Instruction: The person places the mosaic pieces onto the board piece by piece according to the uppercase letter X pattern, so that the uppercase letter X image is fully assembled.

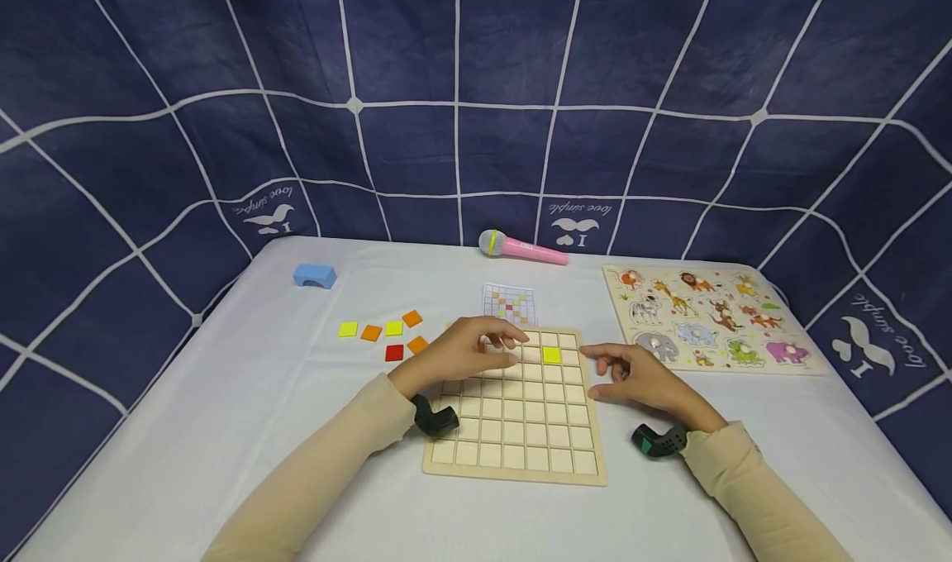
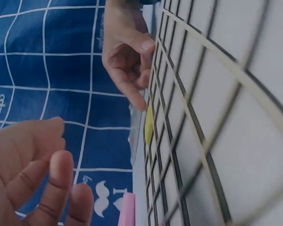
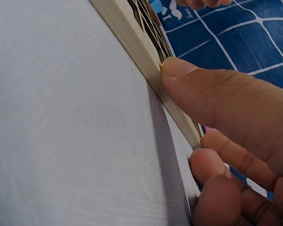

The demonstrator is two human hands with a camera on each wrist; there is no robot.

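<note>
A wooden grid board (image 1: 513,435) lies flat on the table, with one yellow square tile (image 1: 551,355) in a cell near its upper right. Over the board's upper left hovers my left hand (image 1: 476,347); its fingers are loosely bent and hold nothing, as the left wrist view also shows. My right hand (image 1: 632,376) is at the board's right edge. In the right wrist view its thumb (image 3: 198,84) touches that edge, while the other fingers bend beside it. Left of the board lie loose tiles: several orange and yellow ones, and a red tile (image 1: 394,353).
A printed pattern card (image 1: 509,304) lies just beyond the board. Farther back is a pink toy microphone (image 1: 531,250). An animal peg puzzle (image 1: 714,297) occupies the right side, and a blue arch block (image 1: 315,276) stands at the back left. Behind hangs a dark blue cloth (image 1: 506,149).
</note>
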